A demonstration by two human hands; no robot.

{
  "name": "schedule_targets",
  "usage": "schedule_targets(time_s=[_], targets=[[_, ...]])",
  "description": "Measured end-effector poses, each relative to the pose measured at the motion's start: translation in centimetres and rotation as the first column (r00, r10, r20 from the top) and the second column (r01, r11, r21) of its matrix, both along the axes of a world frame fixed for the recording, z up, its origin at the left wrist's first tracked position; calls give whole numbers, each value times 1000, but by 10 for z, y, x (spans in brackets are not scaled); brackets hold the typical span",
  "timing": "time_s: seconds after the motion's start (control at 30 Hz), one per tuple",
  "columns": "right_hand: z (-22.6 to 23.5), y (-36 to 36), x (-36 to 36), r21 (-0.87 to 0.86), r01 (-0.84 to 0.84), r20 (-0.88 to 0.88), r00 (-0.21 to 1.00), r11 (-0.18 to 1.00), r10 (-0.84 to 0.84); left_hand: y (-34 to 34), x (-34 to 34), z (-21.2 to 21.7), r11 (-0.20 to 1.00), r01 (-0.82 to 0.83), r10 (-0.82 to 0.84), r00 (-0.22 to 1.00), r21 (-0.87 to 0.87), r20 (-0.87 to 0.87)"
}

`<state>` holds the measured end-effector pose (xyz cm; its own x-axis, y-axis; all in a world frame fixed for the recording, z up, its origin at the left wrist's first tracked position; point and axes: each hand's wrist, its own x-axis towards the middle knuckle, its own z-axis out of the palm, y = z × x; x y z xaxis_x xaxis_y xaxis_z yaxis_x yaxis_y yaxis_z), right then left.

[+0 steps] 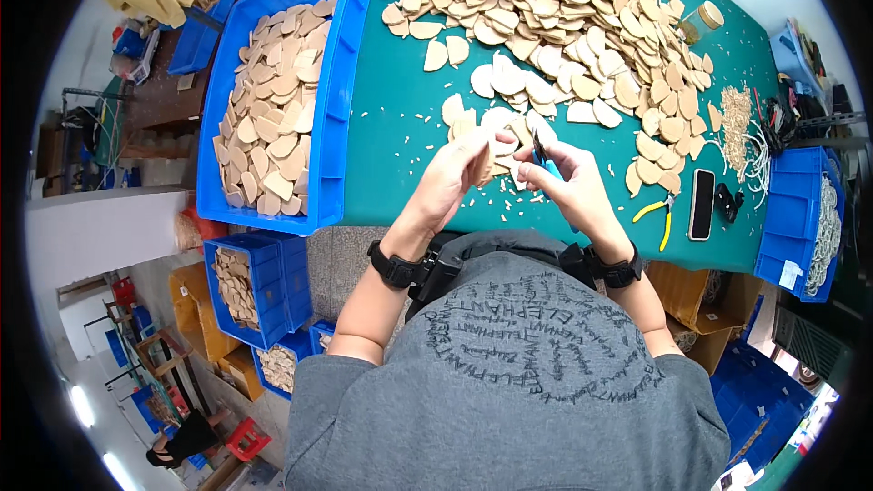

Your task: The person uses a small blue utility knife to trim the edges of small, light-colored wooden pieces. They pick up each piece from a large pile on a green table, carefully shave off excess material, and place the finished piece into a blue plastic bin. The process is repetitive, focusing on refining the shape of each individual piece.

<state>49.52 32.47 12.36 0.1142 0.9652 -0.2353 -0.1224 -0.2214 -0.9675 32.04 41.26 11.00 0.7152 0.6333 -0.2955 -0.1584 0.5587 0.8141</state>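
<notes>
My left hand (pixel 452 180) grips a flat tan semicircular wooden piece (pixel 482 156) by its edge, just above the near edge of the green table (pixel 391 118). My right hand (pixel 571 184) holds a small blue-handled cutter (pixel 544 156) with its tip against that piece. A large heap of similar wooden pieces (pixel 564 27) covers the far half of the table, with a few loose ones right behind my hands. Small light offcuts lie scattered on the green surface around my hands.
A blue bin (pixel 341 100) of wooden pieces stands at the table's left. Yellow-handled pliers (pixel 662 215), a black phone (pixel 701 205), a pile of shavings (pixel 735 118), a jar (pixel 702 20) and another blue bin (pixel 800 218) sit on the right. More blue bins (pixel 264 286) stand on the floor.
</notes>
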Motion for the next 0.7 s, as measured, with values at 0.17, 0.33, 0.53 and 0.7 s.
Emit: schedule_targets(time_s=[0.17,0.33,0.53,0.7], targets=[[5,-5,0,-58,-75,110,991,995,81,-13,3,15,910,-74,183,955,407,-234],[12,-5,1,-40,-125,202,971,991,131,-15,1,26,862,-20,180,946,506,-270],[8,-3,3,-10,-145,275,951,989,143,-16,0,32,798,10,230,919,602,-320],[6,-2,6,-23,-161,321,934,987,159,-17,0,35,765,26,245,912,644,-329]])
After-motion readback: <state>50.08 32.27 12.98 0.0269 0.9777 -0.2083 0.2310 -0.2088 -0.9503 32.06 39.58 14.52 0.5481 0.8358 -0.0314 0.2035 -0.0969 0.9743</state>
